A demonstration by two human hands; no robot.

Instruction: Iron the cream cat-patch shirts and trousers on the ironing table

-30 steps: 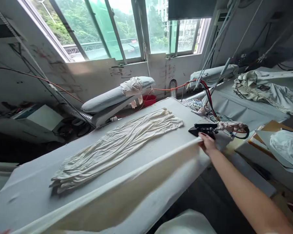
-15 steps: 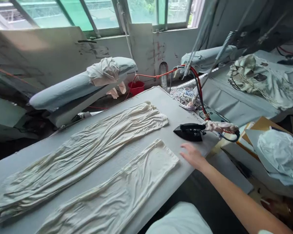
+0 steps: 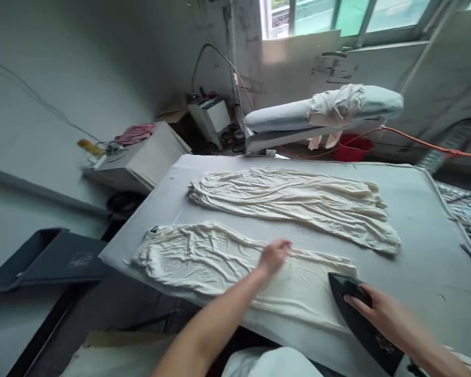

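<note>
My right hand (image 3: 377,309) is closed around the handle of a black iron (image 3: 361,314). The iron's tip rests at the right end of the nearer cream trousers (image 3: 204,256), by the leg hem. My left hand (image 3: 273,256) is over the upper edge of the same trousers, about midway along. Its fingers are blurred, and whether they pinch the cloth I cannot make out. These trousers are wrinkled on the left and flatter near the iron. Farther back lies a second wrinkled cream pair (image 3: 294,201), apart from both hands.
Both garments lie on a padded pale ironing table (image 3: 424,220). Behind its far edge stand a narrow sleeve board (image 3: 282,115) and a red bucket (image 3: 352,147). An orange cable (image 3: 424,141) crosses at right. A dark blue bin (image 3: 63,256) is at left.
My view has swung left. The iron, standing untouched before, is now in my right hand and at the nearer trousers' hem. My left hand has come into view over them.
</note>
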